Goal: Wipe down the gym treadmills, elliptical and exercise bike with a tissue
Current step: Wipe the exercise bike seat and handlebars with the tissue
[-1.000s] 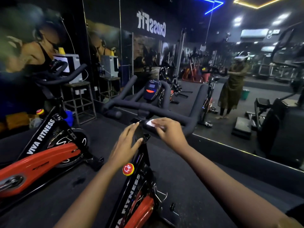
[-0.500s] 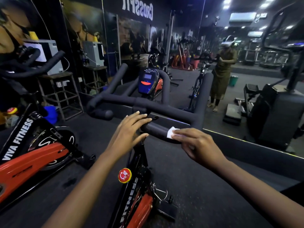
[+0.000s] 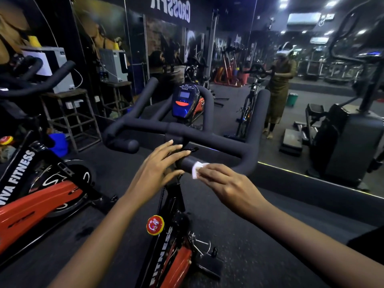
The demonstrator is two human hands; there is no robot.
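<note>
Beyond handlebar and tissue stands a blue console.

Dim gym, ceiling lights glaring in the mirror, wide-angle edges warped.

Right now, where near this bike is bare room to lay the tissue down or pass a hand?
Bare floor lies right of the bike frame, up to the mirror ledge, and in the strip between this frame and the left bike. Crowded: the middle of the handlebar, where left hand, right hand and tissue meet.
</note>
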